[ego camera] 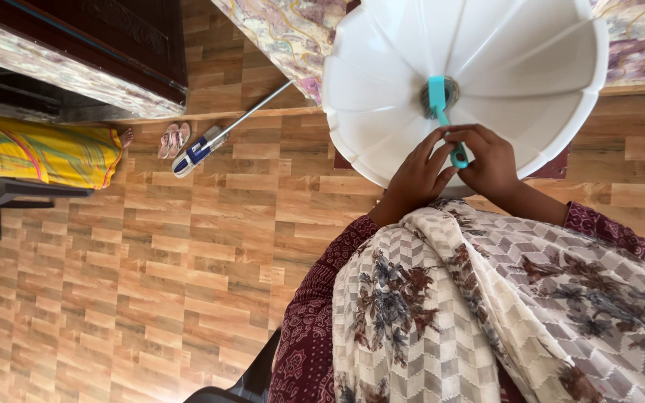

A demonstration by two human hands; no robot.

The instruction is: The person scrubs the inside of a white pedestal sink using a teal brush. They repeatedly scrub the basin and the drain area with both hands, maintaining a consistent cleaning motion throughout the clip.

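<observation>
A white fluted basin [382,82] fills the upper right of the head view. At its centre, the bristle head of a teal brush [437,97] presses on the dark drain opening. My right hand [493,160] is closed around the lower end of the brush handle. Beside it, my left hand [414,179] has its fingers on the same handle. Maroon sleeves and a patterned cream scarf [487,313] cover my arms and chest below.
A mop with a blue-and-white head [195,153] lies on the wood-pattern floor [151,261], next to a pair of sandals [173,139]. A yellow cloth [39,153] lies at the left under dark furniture [113,37]. A marble-patterned counter [285,30] holds the basin.
</observation>
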